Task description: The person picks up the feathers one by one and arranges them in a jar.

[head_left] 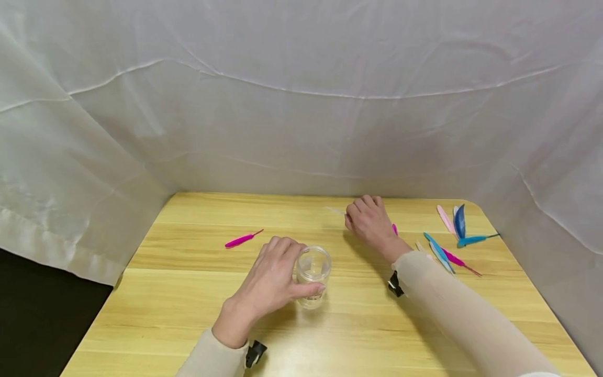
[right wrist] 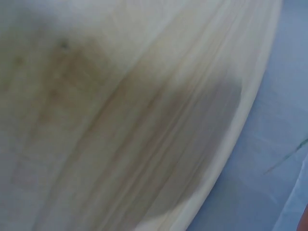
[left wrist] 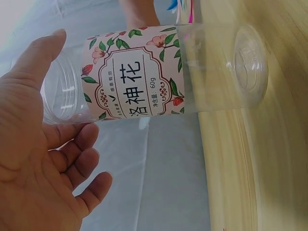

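A: What have we got under our left hand?

B: A clear plastic jar with a pink flowered label, standing upright on the light wooden counter, near the middle and towards us. Our fingers curl over its far side and the thumb lies along the near side, so we are gripping it. In the left wrist view the thumb rests by the open mouth, and the label shows printed leaves and blossoms.

A: And our right hand?

B: It is further back on the counter, palm down, with curled fingers. A pale thin feather lies just beside the fingertips, and a bit of pink peeks out at the right edge of the hand. We cannot tell whether the fingers pinch anything; the right wrist view shows only blurred wood grain.

A: What else is on the counter?

B: A single magenta feather lies to the left, well apart from the jar. On the right sits a loose group: a pale pink feather, a dark blue feather, a teal feather, a light blue feather and another magenta feather. White cloth hangs behind and at both sides.
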